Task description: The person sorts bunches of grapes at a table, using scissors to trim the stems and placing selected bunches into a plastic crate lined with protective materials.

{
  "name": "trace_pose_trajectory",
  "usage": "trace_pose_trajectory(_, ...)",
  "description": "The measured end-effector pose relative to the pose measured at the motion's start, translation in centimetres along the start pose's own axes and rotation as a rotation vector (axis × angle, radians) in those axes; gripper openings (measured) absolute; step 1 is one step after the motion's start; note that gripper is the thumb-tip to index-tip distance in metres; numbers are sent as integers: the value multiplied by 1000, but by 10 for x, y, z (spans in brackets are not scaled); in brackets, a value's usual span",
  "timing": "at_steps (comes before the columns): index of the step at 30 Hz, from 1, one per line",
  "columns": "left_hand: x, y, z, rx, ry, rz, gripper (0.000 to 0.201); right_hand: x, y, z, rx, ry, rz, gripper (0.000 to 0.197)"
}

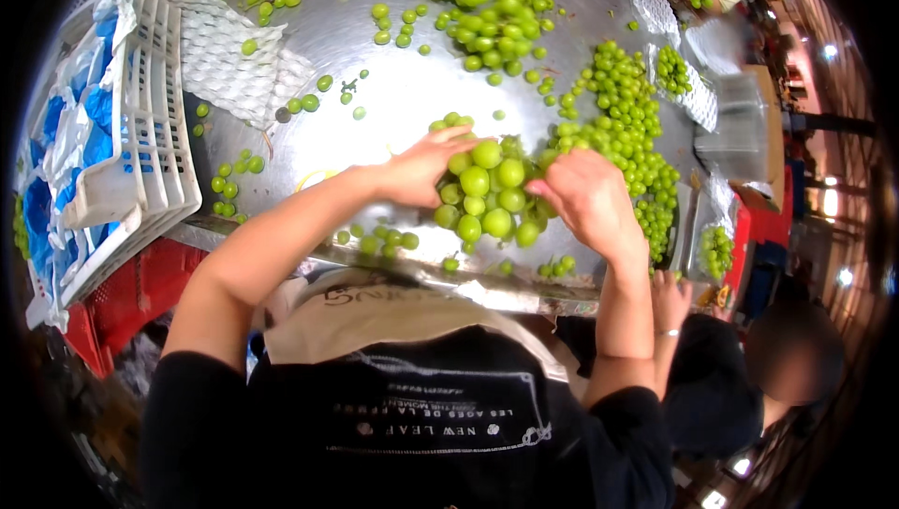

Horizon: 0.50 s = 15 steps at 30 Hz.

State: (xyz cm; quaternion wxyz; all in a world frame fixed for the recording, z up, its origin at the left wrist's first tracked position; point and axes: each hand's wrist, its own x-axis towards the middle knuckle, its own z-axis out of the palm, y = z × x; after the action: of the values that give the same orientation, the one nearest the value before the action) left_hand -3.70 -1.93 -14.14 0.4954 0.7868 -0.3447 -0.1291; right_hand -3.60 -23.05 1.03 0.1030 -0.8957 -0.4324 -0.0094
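A bunch of large green grapes (487,192) is held in front of me, just over the near edge of the metal table. My left hand (414,174) grips its left side, the fingers reaching behind the bunch and partly hidden by it. Against the right side, my right hand (592,198) is closed, its thumb and fingers pinched together at the grapes. What lies inside that pinch is hidden. Right behind it spreads a long heap of grape bunches (613,106). Beyond my hands rests another big bunch (501,27).
On the left stands a white plastic crate (154,106) with blue-and-white bags (94,106). White foam netting (229,50) lies beside it on the metal table (393,88). Loose grapes (403,29) are scattered about. At the lower right is a co-worker (712,378), one hand at the table edge.
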Motion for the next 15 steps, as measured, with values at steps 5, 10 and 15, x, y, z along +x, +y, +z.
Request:
trace_pose_trajectory(5,4,-16,10,311,-26,-111,66,10,13,5,-19,58,-47,28)
trace_pose_trajectory(10,-7,-41,-6,866,-1,-4,56,-14,45,27,8,187,131,28)
trace_pose_trajectory(15,-22,-55,-49,988,146,-112,69,-19,59,94,127,318,324,25)
